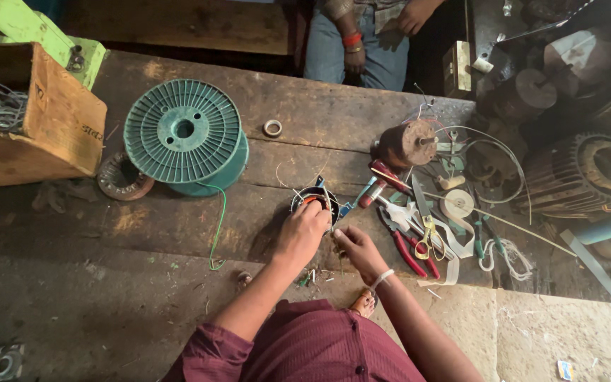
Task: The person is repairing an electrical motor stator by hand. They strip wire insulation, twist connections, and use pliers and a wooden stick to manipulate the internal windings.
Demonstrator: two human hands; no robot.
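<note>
My left hand (303, 228) rests on top of a small round motor stator (316, 199) with dark rim and copper-coloured windings, gripping it on the wooden bench. My right hand (355, 244) is just to the right of it, fingers pinched together near thin wire ends at the stator's lower edge. A large green plastic wire spool (185, 134) stands to the left, with a green wire (218, 226) trailing down from it.
Red-handled pliers (406, 247), scissors with yellow handles (424, 223), a screwdriver and white tape lie right of my hands. A rusty rotor (408, 143) and big motor housings (588, 173) sit at the right. A wooden box (44, 124) stands left. Another person's legs (355, 49) are beyond the bench.
</note>
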